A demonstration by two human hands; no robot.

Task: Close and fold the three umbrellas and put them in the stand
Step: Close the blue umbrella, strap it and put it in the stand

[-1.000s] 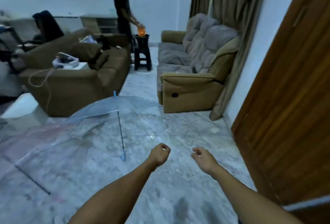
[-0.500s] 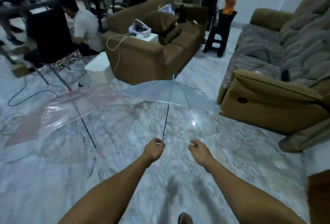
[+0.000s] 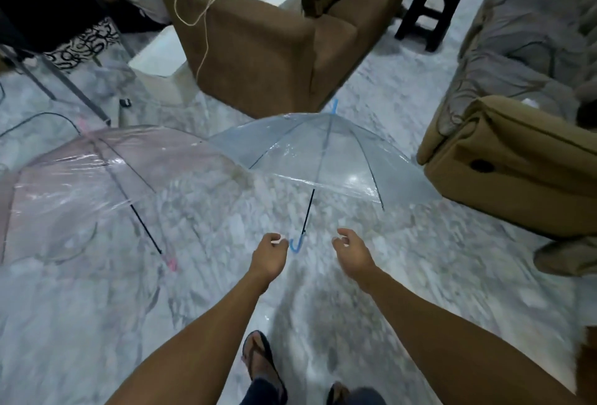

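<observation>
Head view. We find no readable writing, brand or label on any item here.

We see two open umbrellas lying on the marble floor (image 3: 420, 275). The clear umbrella (image 3: 326, 159) lies ahead of us at centre, its canopy tipped away toward the brown sofa (image 3: 274, 43), with a blue tip at the top and a black shaft running down to a blue hooked handle (image 3: 297, 244). The pink umbrella (image 3: 90, 178) lies to the left of it, canopy edges close to or overlapping the clear one; its black shaft ends in a pink handle (image 3: 171, 264). We see no third umbrella and no stand.

The left hand (image 3: 269, 256) is loosely curled, fingers bent inward, just left of the blue handle; it holds nothing, and we cannot tell whether it touches the handle. The right hand (image 3: 352, 251) is half open with fingers hooked, to the right of the handle and apart from it, empty. A tan recliner (image 3: 517, 162) stands to the right.

Compared with half a second ago, the camera points lower: our sandalled foot (image 3: 261, 362) is now in full view, and both hands sit nearer the blue handle.
</observation>
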